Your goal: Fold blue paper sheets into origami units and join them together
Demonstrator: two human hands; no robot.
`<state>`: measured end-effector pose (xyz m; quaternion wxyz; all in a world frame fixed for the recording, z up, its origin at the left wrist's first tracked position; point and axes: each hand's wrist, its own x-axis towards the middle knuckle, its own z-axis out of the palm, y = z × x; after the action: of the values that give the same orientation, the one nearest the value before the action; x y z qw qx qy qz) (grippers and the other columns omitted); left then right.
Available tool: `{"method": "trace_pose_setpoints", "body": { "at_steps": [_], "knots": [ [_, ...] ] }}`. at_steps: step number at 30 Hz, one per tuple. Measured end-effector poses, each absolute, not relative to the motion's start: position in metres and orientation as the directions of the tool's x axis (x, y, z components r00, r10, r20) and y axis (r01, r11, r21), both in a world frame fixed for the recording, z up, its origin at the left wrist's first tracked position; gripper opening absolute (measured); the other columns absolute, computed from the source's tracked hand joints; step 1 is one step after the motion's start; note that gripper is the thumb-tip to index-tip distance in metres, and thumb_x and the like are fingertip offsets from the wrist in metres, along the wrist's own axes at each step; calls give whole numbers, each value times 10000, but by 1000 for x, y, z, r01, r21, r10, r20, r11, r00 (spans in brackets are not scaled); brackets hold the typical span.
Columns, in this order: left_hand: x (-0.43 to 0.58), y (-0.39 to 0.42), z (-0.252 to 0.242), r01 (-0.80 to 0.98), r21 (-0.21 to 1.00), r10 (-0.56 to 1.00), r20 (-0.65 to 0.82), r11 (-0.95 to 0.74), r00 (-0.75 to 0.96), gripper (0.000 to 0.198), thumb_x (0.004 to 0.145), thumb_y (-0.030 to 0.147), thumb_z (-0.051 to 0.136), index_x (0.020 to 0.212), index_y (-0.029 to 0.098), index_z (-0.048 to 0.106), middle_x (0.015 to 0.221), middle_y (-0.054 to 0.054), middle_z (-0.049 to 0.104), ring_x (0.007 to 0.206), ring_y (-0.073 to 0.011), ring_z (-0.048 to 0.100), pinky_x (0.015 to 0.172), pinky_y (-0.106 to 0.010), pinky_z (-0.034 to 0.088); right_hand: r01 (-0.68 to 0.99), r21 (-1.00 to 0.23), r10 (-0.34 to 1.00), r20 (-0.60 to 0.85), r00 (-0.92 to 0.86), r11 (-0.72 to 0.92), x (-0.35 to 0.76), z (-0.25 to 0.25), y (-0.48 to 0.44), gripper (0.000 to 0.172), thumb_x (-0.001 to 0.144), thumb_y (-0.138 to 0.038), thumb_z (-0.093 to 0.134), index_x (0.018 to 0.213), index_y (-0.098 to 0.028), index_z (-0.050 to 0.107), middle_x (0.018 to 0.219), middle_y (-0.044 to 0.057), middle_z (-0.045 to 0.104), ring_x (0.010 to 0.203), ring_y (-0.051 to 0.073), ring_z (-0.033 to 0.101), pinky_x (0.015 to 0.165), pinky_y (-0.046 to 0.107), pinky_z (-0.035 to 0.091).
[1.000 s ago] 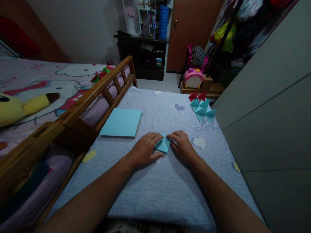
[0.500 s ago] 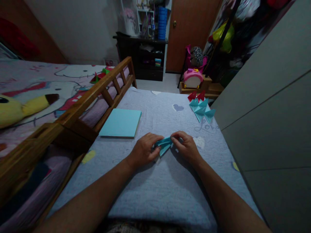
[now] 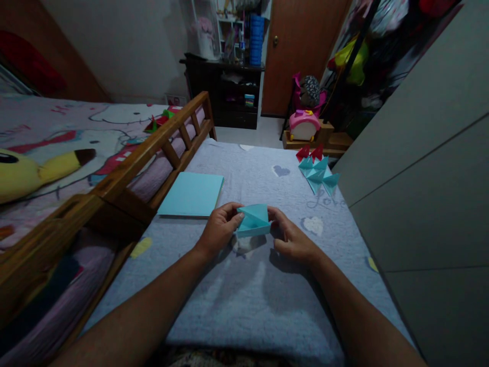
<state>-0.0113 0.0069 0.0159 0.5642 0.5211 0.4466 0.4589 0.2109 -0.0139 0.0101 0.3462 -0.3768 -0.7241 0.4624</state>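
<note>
A folded piece of turquoise origami paper (image 3: 254,220) is held a little above the bedsheet, its creased face and a narrow front flap showing. My left hand (image 3: 220,228) pinches its left end, thumb in front and fingers behind. At the paper's right edge is my right hand (image 3: 292,238), its index finger touching there while the thumb stands apart lower down. Some right fingertips are hidden behind the paper. Left of my hands lies a stack of turquoise paper sheets (image 3: 192,193).
Folded turquoise origami pieces (image 3: 318,174) sit at the bed's far right corner, with red ones (image 3: 309,153) behind. A wooden bed rail (image 3: 153,145) runs along the left. A grey cabinet (image 3: 424,204) borders the right side.
The narrow folded paper has been turned and spread, so a wider face shows now. My right thumb has come off it, and my left hand has shifted slightly left.
</note>
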Motion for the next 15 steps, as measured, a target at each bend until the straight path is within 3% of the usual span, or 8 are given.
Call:
{"method": "trace_pose_setpoints", "body": {
  "at_steps": [5, 8, 10, 12, 15],
  "knots": [
    [-10, 4, 16, -68, 994, 968, -71, 90, 239, 319, 816, 427, 736, 991, 167, 679, 824, -15, 652, 705, -139, 585, 646, -238, 467, 91, -991, 936, 60, -346, 97, 199, 0, -14, 453, 816, -250, 624, 1244, -245, 477, 916, 0, 648, 753, 154, 610, 657, 275, 484],
    [-9, 0, 15, -195, 972, 950, -68, 132, 306, 520, 879, 562, 650, 1255, 208, 588, 872, -24, 662, 739, -153, 609, 700, -262, 498, 51, -997, 962, 35, -269, 50, 195, -1, -13, 361, 817, -249, 639, 1151, -239, 501, 849, -24, 662, 704, 138, 606, 628, 254, 469],
    [-7, -2, 15, -288, 944, 927, -42, 159, 373, 735, 798, 593, 734, 1389, 252, 463, 1003, -46, 685, 809, -172, 644, 768, -295, 523, 28, -999, 977, 35, -211, 42, 193, 1, -13, 352, 801, -245, 661, 1117, -239, 505, 850, -26, 682, 730, 144, 633, 657, 260, 482],
    [-3, -4, 15, -288, 941, 902, -42, 180, 430, 876, 655, 500, 880, 1380, 258, 453, 1109, -66, 688, 870, -192, 663, 809, -314, 531, 9, -999, 985, 34, -170, 36, 193, 2, -14, 360, 790, -245, 673, 1107, -242, 501, 853, -28, 699, 748, 150, 654, 676, 266, 489],
    [3, -4, 15, -156, 974, 912, -92, 166, 399, 586, 671, 395, 882, 1154, 179, 629, 1016, -60, 714, 841, -180, 652, 785, -291, 515, 7, -1000, 983, 27, -180, 29, 191, 1, -16, 366, 796, -256, 670, 1116, -250, 493, 822, -39, 705, 723, 151, 658, 660, 264, 489]
  ]
}}
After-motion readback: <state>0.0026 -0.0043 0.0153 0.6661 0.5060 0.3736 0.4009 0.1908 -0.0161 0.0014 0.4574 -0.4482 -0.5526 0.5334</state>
